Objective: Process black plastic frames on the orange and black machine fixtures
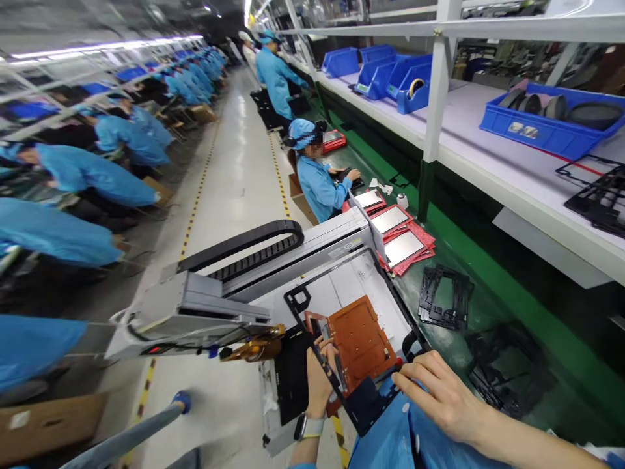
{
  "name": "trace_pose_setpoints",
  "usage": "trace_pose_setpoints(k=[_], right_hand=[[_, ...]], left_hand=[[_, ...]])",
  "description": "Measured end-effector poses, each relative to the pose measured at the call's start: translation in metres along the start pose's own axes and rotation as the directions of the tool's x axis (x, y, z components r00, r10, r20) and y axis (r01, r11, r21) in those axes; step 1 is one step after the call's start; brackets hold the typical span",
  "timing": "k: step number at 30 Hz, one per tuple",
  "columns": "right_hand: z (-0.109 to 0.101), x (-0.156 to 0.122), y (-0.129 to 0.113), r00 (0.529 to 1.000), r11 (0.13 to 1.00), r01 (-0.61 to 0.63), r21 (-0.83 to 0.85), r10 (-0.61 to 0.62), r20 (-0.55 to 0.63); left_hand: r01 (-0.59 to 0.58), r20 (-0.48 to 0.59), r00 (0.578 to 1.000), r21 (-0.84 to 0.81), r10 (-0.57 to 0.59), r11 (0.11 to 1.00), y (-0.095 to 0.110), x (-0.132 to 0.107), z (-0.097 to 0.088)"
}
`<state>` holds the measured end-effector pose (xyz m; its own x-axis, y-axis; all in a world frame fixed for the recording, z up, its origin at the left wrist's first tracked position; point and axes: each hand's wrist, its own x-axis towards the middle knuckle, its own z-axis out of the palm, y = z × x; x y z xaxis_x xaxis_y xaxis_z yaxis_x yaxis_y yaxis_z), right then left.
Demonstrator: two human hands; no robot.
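A thin black plastic frame is held tilted in front of me, across the near side of the machine. Its left side lies in the grip of my left hand, whose fingertips show through the opening. At the frame's near right corner, my right hand pinches the edge between bent fingers and a largely hidden thumb. Through and behind the frame I see an orange-brown fixture plate on the machine's white bed. Left of it is a flat black panel.
A gantry arm with a brass-coloured head reaches in from the left. Stacked black frames lie on the green bench, with silver panels on red wrap beyond. A co-worker sits farther along. Blue bins stand on the shelf.
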<state>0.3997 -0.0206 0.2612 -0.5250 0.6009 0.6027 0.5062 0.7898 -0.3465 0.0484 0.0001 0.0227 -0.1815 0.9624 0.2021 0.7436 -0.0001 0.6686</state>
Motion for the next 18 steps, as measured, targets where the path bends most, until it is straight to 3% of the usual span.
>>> trace_pose_setpoints(k=[4,6,10,14,18], right_hand=[[-0.002,-0.002,0.004,1.0,0.999,0.017,0.036,-0.017,-0.012],[-0.003,-0.003,0.006,1.0,0.998,-0.013,0.061,0.012,0.005],[-0.009,0.001,0.014,0.982,0.976,-0.175,0.128,0.164,0.09],[-0.019,0.004,0.029,0.942,0.925,-0.325,0.198,0.298,0.157],[-0.022,-0.005,0.042,0.904,0.877,-0.426,0.223,0.404,0.139]], left_hand=[[-0.028,-0.007,1.0,0.026,0.028,0.999,0.004,0.0,-0.003],[-0.031,-0.067,0.997,0.078,0.036,0.996,0.009,-0.001,-0.003],[0.133,-0.171,0.979,0.139,-0.108,0.981,0.018,-0.003,-0.003],[0.352,-0.043,0.936,0.101,-0.349,0.931,0.013,-0.006,-0.007],[0.386,0.041,0.92,0.084,-0.391,0.919,0.011,-0.006,-0.012]])
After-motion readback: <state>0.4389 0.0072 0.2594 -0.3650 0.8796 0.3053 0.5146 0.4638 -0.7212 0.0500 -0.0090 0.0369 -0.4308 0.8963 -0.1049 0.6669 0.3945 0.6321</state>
